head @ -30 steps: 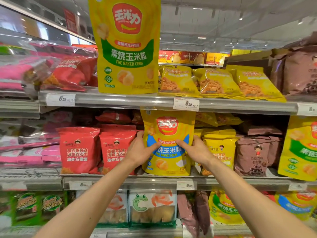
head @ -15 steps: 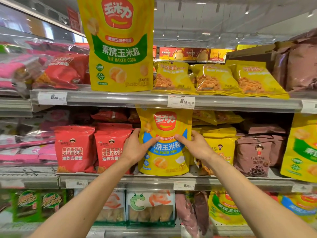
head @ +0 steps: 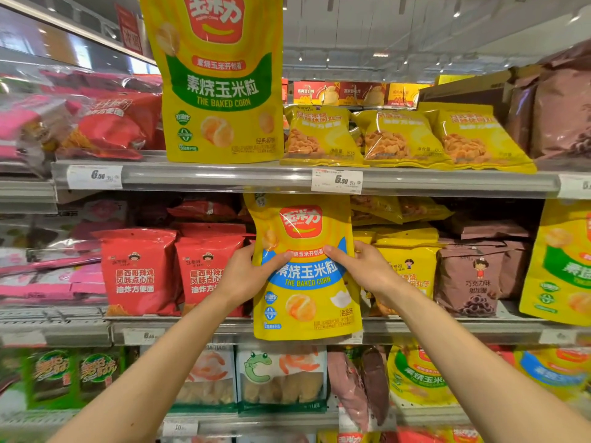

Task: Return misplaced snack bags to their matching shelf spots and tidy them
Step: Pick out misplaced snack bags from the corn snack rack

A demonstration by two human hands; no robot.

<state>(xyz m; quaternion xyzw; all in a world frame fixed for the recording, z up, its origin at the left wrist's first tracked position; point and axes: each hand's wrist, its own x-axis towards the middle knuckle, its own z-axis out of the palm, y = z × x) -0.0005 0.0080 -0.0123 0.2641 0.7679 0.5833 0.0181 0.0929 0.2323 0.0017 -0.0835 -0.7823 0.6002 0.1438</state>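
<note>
A yellow baked-corn bag with a blue band (head: 305,282) stands upright at the front of the middle shelf (head: 447,329), its bottom edge hanging over the shelf lip. My left hand (head: 246,276) grips its left side, thumb across the front. My right hand (head: 364,270) grips its right side the same way. It sits between red snack bags (head: 137,273) on the left and small yellow bags (head: 412,260) on the right. A larger yellow baked-corn bag with a green band (head: 220,91) stands on the upper shelf (head: 224,179) above.
Flat yellow snack bags (head: 403,139) lie on the upper shelf to the right, brown chocolate bags (head: 473,276) on the middle shelf. Green-band corn bags (head: 559,266) stand at far right. Pink packs (head: 48,279) fill the left. The lower shelf holds shrimp-cracker bags (head: 281,378).
The blue-band bag has come forward and slightly down in my hands, its bottom now over the shelf lip. The view has shifted closer to the shelves.
</note>
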